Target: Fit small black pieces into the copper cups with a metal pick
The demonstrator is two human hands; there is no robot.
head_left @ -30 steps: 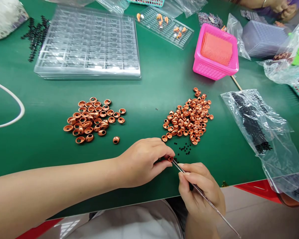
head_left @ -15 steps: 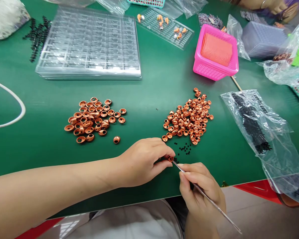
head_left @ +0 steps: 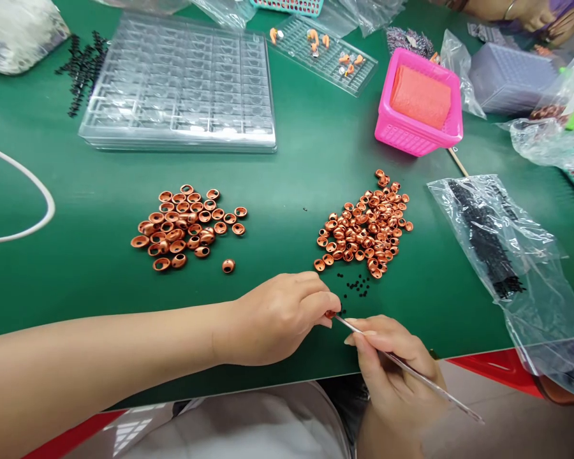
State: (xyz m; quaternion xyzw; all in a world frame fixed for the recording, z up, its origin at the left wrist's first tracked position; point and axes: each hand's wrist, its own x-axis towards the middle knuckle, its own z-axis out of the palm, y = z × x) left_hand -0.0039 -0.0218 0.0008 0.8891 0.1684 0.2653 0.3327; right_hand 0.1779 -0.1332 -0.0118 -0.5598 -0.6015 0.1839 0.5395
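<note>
My left hand (head_left: 282,315) is closed, pinching a small copper-coloured cup-shaped piece (head_left: 330,314) between thumb and fingertips, mostly hidden by the fingers. My right hand (head_left: 397,363) grips a thin metal rod-like tool (head_left: 414,371) like a pen, its tip at the held piece. Just beyond the fingertips lie several tiny black dots (head_left: 358,285) on the green table. A large heap of copper-coloured cup pieces with holes (head_left: 368,223) is behind them. A looser group of like pieces (head_left: 186,223) lies to the left, with a single piece (head_left: 228,266) apart from it.
Stacked clear plastic trays (head_left: 179,83) stand at the back left, beside black sprue-like parts (head_left: 83,73). A pink basket (head_left: 418,140) holds an orange-red block. On the right lies a clear bag of black strips (head_left: 488,236). A white cable (head_left: 48,204) curves at left; another person's arm (head_left: 511,13) shows at the top right.
Both hands have shifted slightly right and down in view, and the tool now lies at a flatter angle. The left fingers cover more of the held piece. The whole scene shifted a little with the camera.
</note>
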